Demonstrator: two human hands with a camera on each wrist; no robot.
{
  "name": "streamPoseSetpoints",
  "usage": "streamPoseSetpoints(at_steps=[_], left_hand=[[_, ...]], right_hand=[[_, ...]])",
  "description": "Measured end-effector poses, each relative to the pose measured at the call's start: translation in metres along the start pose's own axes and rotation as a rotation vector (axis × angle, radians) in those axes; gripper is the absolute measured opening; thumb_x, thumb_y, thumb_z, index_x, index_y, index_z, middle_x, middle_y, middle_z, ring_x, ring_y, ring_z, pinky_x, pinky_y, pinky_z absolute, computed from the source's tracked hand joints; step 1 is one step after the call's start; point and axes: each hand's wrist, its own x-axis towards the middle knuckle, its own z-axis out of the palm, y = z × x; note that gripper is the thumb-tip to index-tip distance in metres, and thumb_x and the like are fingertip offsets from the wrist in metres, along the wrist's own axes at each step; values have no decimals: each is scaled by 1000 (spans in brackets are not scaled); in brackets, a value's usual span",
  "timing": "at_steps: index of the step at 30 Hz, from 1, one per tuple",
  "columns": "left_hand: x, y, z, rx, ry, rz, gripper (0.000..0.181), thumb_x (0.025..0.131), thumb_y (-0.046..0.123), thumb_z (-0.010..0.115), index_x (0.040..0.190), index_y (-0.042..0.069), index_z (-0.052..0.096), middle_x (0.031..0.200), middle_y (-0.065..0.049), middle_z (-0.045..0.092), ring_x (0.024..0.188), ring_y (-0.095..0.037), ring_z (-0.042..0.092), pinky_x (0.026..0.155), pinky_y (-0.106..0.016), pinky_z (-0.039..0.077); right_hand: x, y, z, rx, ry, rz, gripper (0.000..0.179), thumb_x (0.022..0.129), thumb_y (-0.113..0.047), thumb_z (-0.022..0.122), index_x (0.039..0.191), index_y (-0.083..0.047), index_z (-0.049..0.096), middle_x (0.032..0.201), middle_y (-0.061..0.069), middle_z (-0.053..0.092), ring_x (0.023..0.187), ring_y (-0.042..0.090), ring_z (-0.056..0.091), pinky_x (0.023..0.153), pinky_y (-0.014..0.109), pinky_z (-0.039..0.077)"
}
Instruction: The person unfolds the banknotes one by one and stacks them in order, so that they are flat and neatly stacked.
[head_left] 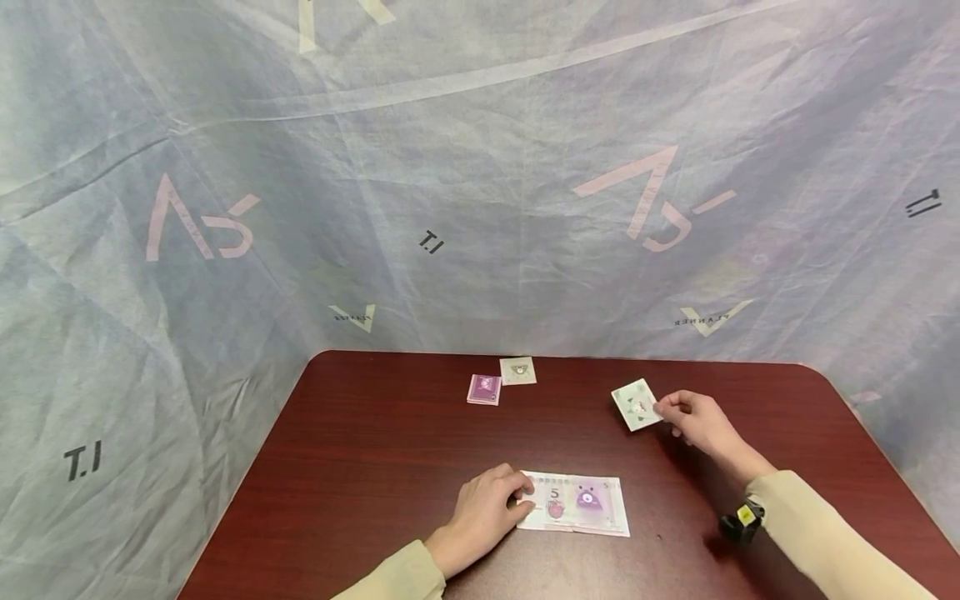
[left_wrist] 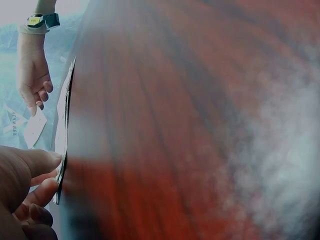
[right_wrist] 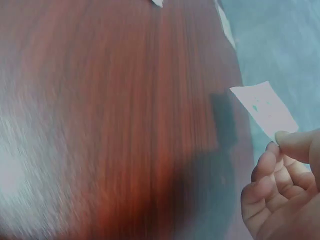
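Note:
My left hand point(head_left: 487, 510) pinches the left end of a few stacked paper notes point(head_left: 588, 504), the top one pale with a purple figure and a "5". In the left wrist view the notes point(left_wrist: 63, 115) appear edge-on as a thin stack between thumb and finger point(left_wrist: 45, 192). Off to the right, my right hand point(head_left: 701, 423) holds a small pale green square card point(head_left: 635, 404) by one corner, raised over the table. Thumb and fingertip grip that card point(right_wrist: 265, 107) in the right wrist view, with the other fingers curled below.
Toward the back of the dark red wooden table point(head_left: 390, 467) lie a purple square card point(head_left: 484, 390) and a pale green one point(head_left: 518, 371), side by side. A grey printed cloth point(head_left: 480, 183) hangs behind the table. A dark strap device point(head_left: 742, 522) sits on the right wrist.

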Motion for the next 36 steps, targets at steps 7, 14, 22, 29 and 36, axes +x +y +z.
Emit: streamPoseSetpoints(at_steps=[7, 14, 22, 29, 36], left_hand=[[-1, -1, 1, 6, 8, -1, 17, 84, 24, 86, 96, 23, 74, 79, 16, 54, 68, 4, 48, 55, -18, 37], [1, -3, 0, 14, 29, 13, 18, 84, 23, 86, 97, 23, 74, 80, 15, 54, 68, 3, 49, 54, -18, 38], [12, -3, 0, -25, 70, 23, 14, 87, 22, 83, 97, 23, 74, 82, 15, 60, 68, 1, 56, 56, -20, 42], [26, 10, 1, -215, 118, -57, 4, 96, 28, 74, 95, 25, 77, 83, 16, 60, 69, -2, 55, 61, -17, 40], [42, 28, 5, -511, 185, -141, 6, 97, 23, 74, 100, 19, 77, 84, 9, 61, 62, 4, 42, 57, -15, 36]], right_hand=[[-8, -22, 13, 94, -15, -36, 22, 101, -13, 67, 105, 8, 64, 65, 4, 54, 54, 11, 49, 48, 27, 43], [-14, -42, 24, 195, -61, -47, 22, 101, -11, 66, 106, 10, 63, 66, 4, 53, 55, 10, 48, 48, 26, 42], [-21, -63, 37, 253, -97, -70, 20, 101, -10, 67, 104, 9, 63, 65, 3, 52, 55, 10, 48, 49, 25, 41], [-35, -69, 53, 324, -100, -109, 18, 101, -7, 66, 102, 11, 62, 66, 2, 52, 54, 9, 46, 48, 26, 40], [-45, -71, 64, 356, -81, -118, 19, 99, -7, 68, 101, 10, 62, 66, 0, 53, 53, 8, 47, 47, 26, 40]])
